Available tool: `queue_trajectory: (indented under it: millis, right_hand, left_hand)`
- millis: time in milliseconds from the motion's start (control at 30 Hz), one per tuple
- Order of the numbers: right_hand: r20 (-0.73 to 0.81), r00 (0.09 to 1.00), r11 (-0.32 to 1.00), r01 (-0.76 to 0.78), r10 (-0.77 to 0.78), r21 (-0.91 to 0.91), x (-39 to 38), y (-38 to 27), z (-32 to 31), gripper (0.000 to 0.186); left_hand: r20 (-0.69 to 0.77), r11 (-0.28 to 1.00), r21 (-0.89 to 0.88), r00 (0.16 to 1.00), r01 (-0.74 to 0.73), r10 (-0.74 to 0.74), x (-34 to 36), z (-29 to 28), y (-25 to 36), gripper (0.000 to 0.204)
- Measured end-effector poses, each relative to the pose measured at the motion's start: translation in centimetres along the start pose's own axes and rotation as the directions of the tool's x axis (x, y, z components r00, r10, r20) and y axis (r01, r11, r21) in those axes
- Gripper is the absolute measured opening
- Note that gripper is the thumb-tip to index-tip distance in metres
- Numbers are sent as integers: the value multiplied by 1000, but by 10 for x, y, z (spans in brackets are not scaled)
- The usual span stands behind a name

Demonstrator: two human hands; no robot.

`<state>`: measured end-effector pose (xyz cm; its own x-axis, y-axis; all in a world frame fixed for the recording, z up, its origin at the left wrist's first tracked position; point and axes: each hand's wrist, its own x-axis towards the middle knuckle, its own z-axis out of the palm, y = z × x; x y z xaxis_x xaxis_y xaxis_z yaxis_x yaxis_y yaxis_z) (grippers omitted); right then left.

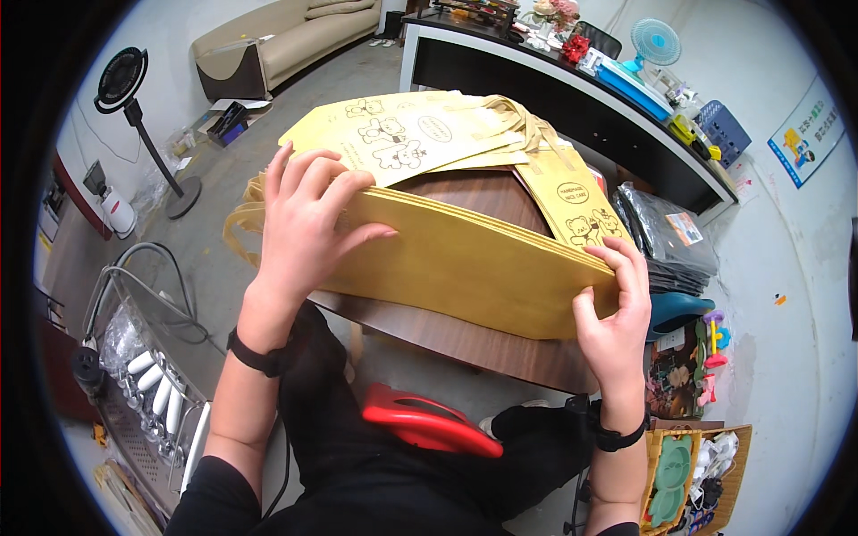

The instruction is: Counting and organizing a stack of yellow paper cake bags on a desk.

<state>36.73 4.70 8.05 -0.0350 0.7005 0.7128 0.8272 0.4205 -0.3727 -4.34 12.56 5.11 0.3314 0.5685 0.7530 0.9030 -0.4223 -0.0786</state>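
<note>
Having a red stool point(431, 420) between your legs, you hold a stack of yellow bags point(465, 255) over the near side of the brown wooden surface point(447, 339), one long edge up. Your left hand point(308, 192) grips its left end and your right hand point(617, 313) its right end; the fingers of both are clamped on it, thumbs on the near face, fingertips over the top edge. Just beyond, on the same surface, lie printed bags point(384, 134), yellow with bears. Well apart from them, toward the back left, stand a black fan point(122, 80) and a beige sofa point(304, 49)
</note>
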Motion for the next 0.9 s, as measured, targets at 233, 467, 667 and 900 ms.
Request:
queue_trajectory:
  millis: [233, 467, 667, 900]
  right_hand:
    - [7, 1000, 1000, 17, -17, -23, -4, 0, -7, 51]
    - [7, 1000, 998, 29, -29, -53, 8, -2, -7, 50]
    - [3, 999, 997, 33, -33, -76, -12, -9, -14, 49]
    - [3, 998, 996, 57, -57, -73, 15, -30, 21, 48]
  left_hand:
    - [-93, 1000, -8, 996, -11, 10, -3, 13, 2, 66]
    - [-177, 999, -23, 984, -29, 24, 1, 17, 4, 62]
    - [-117, 999, -34, 993, -21, 17, 7, 9, 3, 62]
    - [-140, 1000, -3, 990, -19, 19, 5, 8, 6, 62]
